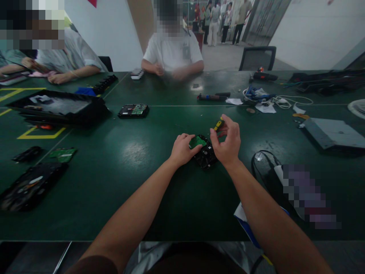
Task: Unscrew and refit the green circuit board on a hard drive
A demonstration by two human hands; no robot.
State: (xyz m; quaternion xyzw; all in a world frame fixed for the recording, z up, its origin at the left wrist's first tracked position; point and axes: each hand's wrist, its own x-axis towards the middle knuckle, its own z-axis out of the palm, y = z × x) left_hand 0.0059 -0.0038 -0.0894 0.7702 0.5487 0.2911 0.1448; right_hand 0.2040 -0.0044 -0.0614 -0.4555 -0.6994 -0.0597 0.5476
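A black hard drive (205,156) with a green circuit board (196,142) on top lies on the dark green table (128,190) in front of me. My left hand (182,149) rests closed on the drive's left side, its fingers on the green board. My right hand (228,140) hovers over the drive's right side, pinching a yellow-and-black screwdriver (218,124) that points down toward the drive.
Another drive (133,110) lies further back, a black tray (57,108) at left, drive parts (31,186) at near left. Cables (265,97) and a grey plate (333,133) sit at right. Two people sit across the table.
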